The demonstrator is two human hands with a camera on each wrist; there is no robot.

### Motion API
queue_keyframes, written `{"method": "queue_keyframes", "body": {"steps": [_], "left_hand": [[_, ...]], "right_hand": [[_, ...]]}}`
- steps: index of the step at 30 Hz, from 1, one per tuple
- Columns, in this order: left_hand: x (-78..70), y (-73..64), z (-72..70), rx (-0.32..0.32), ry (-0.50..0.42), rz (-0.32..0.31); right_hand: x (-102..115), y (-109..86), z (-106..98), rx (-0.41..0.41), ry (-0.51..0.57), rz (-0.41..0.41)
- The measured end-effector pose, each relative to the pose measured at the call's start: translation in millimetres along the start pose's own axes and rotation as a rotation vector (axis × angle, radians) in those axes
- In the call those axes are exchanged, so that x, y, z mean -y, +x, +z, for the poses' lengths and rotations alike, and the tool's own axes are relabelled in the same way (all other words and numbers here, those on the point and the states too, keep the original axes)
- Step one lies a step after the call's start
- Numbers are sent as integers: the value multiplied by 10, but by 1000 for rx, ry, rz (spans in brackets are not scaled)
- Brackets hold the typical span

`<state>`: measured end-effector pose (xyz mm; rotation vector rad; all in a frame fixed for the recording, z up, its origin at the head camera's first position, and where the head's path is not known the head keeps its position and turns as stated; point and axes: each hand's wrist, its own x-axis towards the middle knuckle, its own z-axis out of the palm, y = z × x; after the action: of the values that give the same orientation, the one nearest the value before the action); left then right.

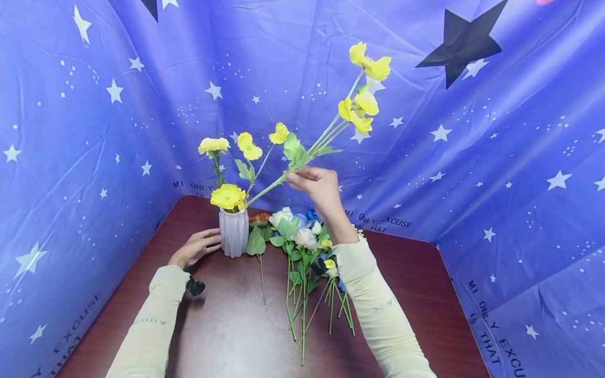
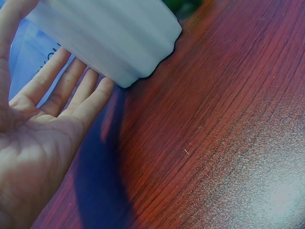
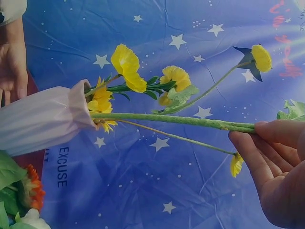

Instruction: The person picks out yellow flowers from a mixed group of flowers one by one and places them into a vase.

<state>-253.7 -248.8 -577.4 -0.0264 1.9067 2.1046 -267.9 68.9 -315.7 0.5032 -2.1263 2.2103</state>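
Note:
A pale, fluted vase (image 1: 233,234) stands upright near the table's far left, holding several yellow flowers. My left hand (image 1: 197,248) is at the vase's left side, and in the left wrist view its extended fingertips touch the wall near the base. Thumb and fingers of my right hand (image 1: 320,190) pinch the green stem of a branched yellow artificial flower (image 1: 323,137). That stem leans far to the right, its lower end inside the vase mouth (image 3: 85,102). Beside it in the vase are a yellow bloom (image 1: 228,196) low at the rim and taller ones behind.
Right of the vase an orange flower (image 1: 259,219) lies on the dark red wooden table (image 1: 227,325). Next to it is a pile of white and blue flowers (image 1: 306,237), stems toward the front, partly under the right forearm. A blue star-printed curtain (image 1: 283,68) surrounds the table's back and sides.

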Motion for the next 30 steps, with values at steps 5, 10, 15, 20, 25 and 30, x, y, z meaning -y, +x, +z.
{"method": "queue_keyframes", "body": {"steps": [5, 10, 15, 20, 25, 30], "left_hand": [[15, 6, -12, 0, 3, 0], [16, -8, -8, -3, -14, 1], [9, -14, 6, -4, -21, 6], [18, -1, 20, -5, -27, 0], [17, -3, 23, -8, -31, -2], [19, -6, 13, -9, -23, 0]], "right_hand": [[-28, 31, 53, 3, -29, -1], [-75, 51, 129, 13, -104, -30], [-110, 74, 213, 28, -180, -32], [-150, 111, 266, 45, -225, -29], [-173, 155, 321, 66, -263, -48], [-189, 179, 389, 89, -300, -59]]}}
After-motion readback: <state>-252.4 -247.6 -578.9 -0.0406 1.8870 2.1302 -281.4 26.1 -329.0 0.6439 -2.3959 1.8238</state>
